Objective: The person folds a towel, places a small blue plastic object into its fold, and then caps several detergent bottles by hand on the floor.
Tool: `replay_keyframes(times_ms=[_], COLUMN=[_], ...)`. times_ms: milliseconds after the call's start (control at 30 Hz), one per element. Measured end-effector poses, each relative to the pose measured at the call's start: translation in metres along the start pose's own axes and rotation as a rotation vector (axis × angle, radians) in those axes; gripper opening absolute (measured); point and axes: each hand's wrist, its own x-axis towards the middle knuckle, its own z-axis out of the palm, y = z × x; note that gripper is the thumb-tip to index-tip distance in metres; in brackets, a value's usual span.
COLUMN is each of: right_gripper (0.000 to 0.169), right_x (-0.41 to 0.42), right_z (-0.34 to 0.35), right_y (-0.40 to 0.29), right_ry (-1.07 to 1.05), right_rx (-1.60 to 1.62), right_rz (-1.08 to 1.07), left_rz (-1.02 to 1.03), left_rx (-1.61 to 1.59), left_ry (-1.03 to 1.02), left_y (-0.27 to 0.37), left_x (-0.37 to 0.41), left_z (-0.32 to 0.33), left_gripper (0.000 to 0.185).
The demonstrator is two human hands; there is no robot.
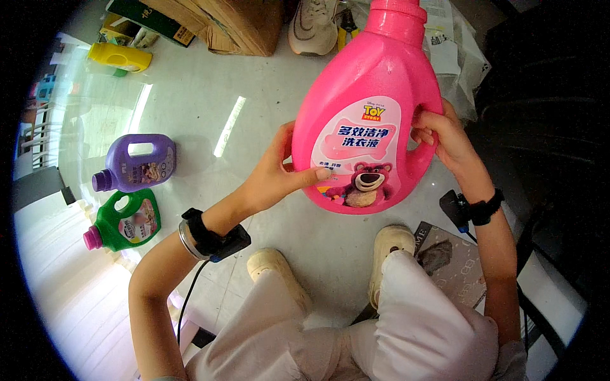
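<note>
A large pink plastic laundry detergent bottle (362, 71) is held up in front of me, its printed label towards me and its neck at the top of the view. My left hand (281, 174) grips the bottle's lower left side, thumb lying over the edge of the label. On the other side, my right hand (443, 131) is wrapped round the bottle's handle, some fingertips showing through the opening. A purple bottle (140, 162) and a green bottle (128, 221) with a pink cap lie at the left, close beside each other.
At the upper left are a yellow bottle (119, 57) and a dark green box (150, 21). A cardboard box (238, 24), a sneaker (313, 28) and a yellow-handled tool (348, 28) line the top. A patterned mat (452, 266) lies by my shoe at the right.
</note>
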Motion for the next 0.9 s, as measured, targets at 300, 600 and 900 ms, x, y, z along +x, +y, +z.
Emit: replay_keyframes(times_ms=[300,600,900], right_gripper=[0.017,0.022,0.024], right_x=[-0.0002,-0.0003,0.0032], right_z=[0.0035,0.0054,0.0052], right_y=[0.0001,-0.0004,0.0086], right_ry=[0.026,0.024,-0.013], right_rx=[-0.021,-0.045,-0.084], right_rz=[0.011,0.013,-0.015], left_rz=[-0.005,-0.001,-0.006], left_rx=[-0.046,-0.042,-0.008], left_ry=[0.008,0.011,0.034], left_y=[-0.0019,-0.0050,-0.0078], left_x=[-0.0026,-0.0035,-0.0083], left_z=[-0.0006,-0.0025,-0.0061], left_gripper=[0.075,0.075,0.077])
